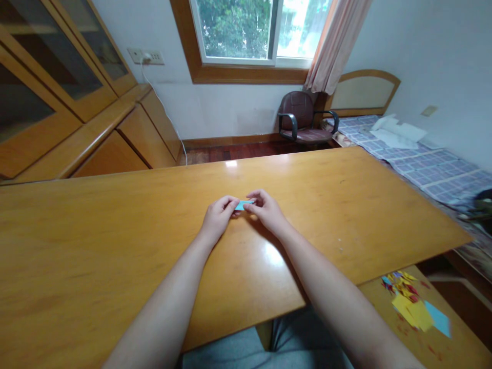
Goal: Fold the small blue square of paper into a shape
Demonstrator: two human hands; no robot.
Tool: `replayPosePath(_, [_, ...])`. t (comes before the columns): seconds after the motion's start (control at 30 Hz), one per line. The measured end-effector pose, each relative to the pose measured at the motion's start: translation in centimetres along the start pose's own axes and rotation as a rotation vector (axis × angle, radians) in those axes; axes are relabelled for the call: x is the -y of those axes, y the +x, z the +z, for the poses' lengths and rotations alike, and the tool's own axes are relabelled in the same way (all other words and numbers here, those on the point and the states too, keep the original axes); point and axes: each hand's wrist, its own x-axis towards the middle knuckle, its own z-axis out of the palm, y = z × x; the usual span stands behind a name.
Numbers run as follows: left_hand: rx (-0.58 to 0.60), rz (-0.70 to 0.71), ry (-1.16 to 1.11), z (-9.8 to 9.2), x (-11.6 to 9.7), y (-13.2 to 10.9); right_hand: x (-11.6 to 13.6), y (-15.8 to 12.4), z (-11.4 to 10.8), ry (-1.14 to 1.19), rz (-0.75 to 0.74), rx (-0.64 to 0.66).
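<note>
The blue paper piece (243, 205) could slip or crease askew, I judge, because only its narrow ends are pinched. It lies between the left hand (216, 216) and right hand (268, 210), whose fingers (230, 203) are closed on its ends, low over the wooden surface (115, 230); whether it touches is unclear.

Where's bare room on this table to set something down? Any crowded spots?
Bare wood on the table left of the left hand, right of the right hand, and beyond both to the far edge. Crowded only at centre, where both hands pinch the blue paper, and on the low board at lower right, under paper scraps.
</note>
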Motion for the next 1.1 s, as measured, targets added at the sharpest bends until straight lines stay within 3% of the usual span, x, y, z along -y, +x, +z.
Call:
replayPosePath(0.3, [0.020, 0.001, 0.010, -0.16, 0.21, 0.06, 0.75, -0.02, -0.16, 0.100, 0.022, -0.062])
replayPosePath(0.63, [-0.004, -0.070, -0.148, -0.40, 0.12, 0.29, 0.16, -0.09, -0.07, 0.144, 0.060, 0.058])
replayPosePath(0.87, [0.007, -0.054, -0.110, -0.31, 0.36, 0.33, 0.46, -0.13, 0.08, 0.106, 0.084, 0.060])
replayPosePath(1.1, [0.031, -0.058, -0.221, -0.33, 0.40, 0.38, 0.96, -0.25, -0.06, 0.172, 0.116, 0.056])
